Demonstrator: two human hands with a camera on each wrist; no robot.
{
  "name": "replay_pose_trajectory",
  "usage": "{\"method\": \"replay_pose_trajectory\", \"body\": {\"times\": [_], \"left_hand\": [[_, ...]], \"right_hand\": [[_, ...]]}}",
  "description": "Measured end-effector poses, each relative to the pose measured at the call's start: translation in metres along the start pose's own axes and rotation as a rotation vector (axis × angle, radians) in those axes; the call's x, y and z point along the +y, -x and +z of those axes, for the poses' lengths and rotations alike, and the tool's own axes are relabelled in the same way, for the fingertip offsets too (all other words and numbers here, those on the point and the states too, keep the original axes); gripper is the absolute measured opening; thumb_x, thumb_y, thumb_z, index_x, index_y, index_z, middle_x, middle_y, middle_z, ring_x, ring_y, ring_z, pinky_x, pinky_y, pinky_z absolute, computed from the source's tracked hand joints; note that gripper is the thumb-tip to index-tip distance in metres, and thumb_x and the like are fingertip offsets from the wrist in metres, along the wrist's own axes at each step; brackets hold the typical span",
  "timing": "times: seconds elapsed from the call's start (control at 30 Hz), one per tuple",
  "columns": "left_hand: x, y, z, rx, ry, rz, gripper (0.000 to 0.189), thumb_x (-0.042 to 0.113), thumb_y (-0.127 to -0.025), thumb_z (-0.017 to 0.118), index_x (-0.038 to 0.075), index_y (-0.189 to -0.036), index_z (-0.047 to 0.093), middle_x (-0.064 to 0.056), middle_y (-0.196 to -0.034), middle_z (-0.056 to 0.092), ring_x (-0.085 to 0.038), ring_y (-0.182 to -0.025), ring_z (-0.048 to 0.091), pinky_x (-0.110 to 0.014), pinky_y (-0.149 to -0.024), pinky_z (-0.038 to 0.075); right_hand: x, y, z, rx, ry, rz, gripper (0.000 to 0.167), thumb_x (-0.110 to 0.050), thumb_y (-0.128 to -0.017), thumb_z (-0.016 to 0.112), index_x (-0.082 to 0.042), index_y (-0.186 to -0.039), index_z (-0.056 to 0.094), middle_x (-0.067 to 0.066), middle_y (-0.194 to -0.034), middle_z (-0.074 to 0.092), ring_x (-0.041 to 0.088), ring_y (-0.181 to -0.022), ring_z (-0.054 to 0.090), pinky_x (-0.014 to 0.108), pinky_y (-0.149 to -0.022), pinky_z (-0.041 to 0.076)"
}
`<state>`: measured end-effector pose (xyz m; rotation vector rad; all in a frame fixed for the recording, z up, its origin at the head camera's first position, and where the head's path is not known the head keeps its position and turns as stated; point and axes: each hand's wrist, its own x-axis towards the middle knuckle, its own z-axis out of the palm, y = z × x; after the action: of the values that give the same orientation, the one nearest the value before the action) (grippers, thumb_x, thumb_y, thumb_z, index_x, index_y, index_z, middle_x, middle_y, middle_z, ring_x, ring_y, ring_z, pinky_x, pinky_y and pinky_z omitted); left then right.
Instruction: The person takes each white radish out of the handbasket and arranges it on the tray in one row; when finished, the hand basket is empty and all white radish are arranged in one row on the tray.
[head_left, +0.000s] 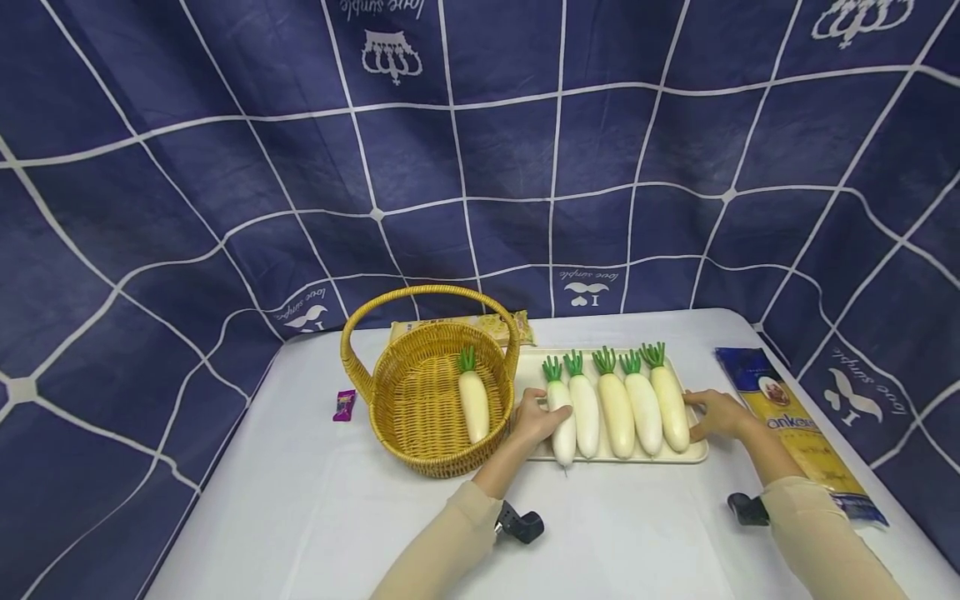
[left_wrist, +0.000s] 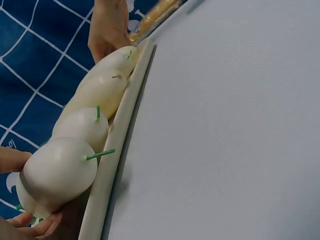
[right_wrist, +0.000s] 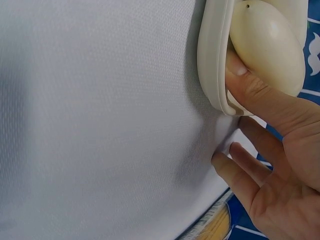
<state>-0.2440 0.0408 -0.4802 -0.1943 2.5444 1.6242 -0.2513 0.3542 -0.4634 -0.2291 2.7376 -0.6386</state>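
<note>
My left hand (head_left: pixel 536 419) grips the leftmost white radish (head_left: pixel 563 433), thumb on one side and fingers on the other. In the left wrist view, that radish (left_wrist: pixel 60 170) lies over the tray with its thin green root tip facing the camera. Several radishes with green tops lie side by side in the cream tray (head_left: pixel 675 457). At the tray's right end, my right hand (head_left: pixel 716 414) holds the rim. The right wrist view shows its thumb (right_wrist: pixel 260 95) inside the rim beside the rightmost radish (right_wrist: pixel 267 45), the other fingers outside.
Left of the tray stands a wicker basket (head_left: pixel 435 460) with a tall handle and one radish (head_left: pixel 474 404) inside. A yellow packet (head_left: pixel 521 329) lies behind it, a small purple packet (head_left: pixel 344 406) to its left. On the right lies a blue-and-yellow bag (head_left: pixel 806 442).
</note>
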Motion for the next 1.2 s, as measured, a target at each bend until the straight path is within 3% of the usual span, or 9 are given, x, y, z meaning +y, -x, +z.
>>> {"method": "replay_pose_trajectory", "body": {"times": [0.2, 0.47, 0.7, 0.9, 1.2], "left_hand": [[0.0029, -0.0008, 0.0007, -0.013, -0.006, 0.012, 0.050, 0.024, -0.076, 0.076, 0.001, -0.113, 0.052, -0.015, -0.101, 0.061, -0.025, -0.088, 0.058, -0.035, -0.076, 0.051], [0.0023, -0.0045, 0.0023, 0.047, -0.067, 0.021, 0.045, 0.029, -0.073, 0.078, 0.004, -0.105, 0.058, -0.010, -0.092, 0.063, -0.023, -0.084, 0.059, -0.032, -0.071, 0.049], [0.0023, -0.0062, 0.0039, 0.095, 0.011, 0.023, 0.040, 0.024, -0.072, 0.080, 0.002, -0.100, 0.061, -0.008, -0.080, 0.063, -0.018, -0.073, 0.059, -0.026, -0.060, 0.049], [0.0006, -0.0076, 0.0068, 0.102, 0.090, 0.020, 0.038, 0.020, -0.075, 0.078, 0.000, -0.103, 0.061, -0.009, -0.078, 0.064, -0.016, -0.060, 0.060, -0.024, -0.048, 0.051], [-0.0014, -0.0056, 0.0053, 0.092, 0.077, 0.011, 0.041, 0.028, -0.077, 0.076, 0.003, -0.107, 0.063, -0.006, -0.081, 0.063, -0.014, -0.065, 0.058, -0.024, -0.051, 0.050]], "right_hand": [[0.0010, -0.0012, 0.0016, 0.000, -0.007, 0.012, 0.074, -0.013, -0.066, 0.081, 0.014, -0.126, 0.047, 0.040, -0.129, 0.040, 0.061, -0.117, 0.034, 0.068, -0.094, 0.032], [0.0018, -0.0033, 0.0016, -0.002, -0.008, 0.009, 0.073, -0.012, -0.066, 0.080, 0.014, -0.126, 0.048, 0.040, -0.128, 0.042, 0.060, -0.117, 0.034, 0.068, -0.094, 0.032], [0.0012, -0.0021, 0.0009, 0.000, -0.002, 0.012, 0.073, -0.012, -0.066, 0.080, 0.014, -0.126, 0.048, 0.040, -0.128, 0.041, 0.061, -0.117, 0.034, 0.068, -0.094, 0.032], [0.0022, -0.0019, 0.0015, -0.006, -0.003, 0.025, 0.075, -0.013, -0.065, 0.081, 0.014, -0.127, 0.047, 0.040, -0.129, 0.041, 0.060, -0.118, 0.033, 0.069, -0.095, 0.031], [0.0018, -0.0016, 0.0014, -0.007, -0.012, 0.017, 0.075, -0.013, -0.065, 0.080, 0.014, -0.127, 0.047, 0.039, -0.130, 0.040, 0.060, -0.118, 0.033, 0.068, -0.095, 0.030]]}}
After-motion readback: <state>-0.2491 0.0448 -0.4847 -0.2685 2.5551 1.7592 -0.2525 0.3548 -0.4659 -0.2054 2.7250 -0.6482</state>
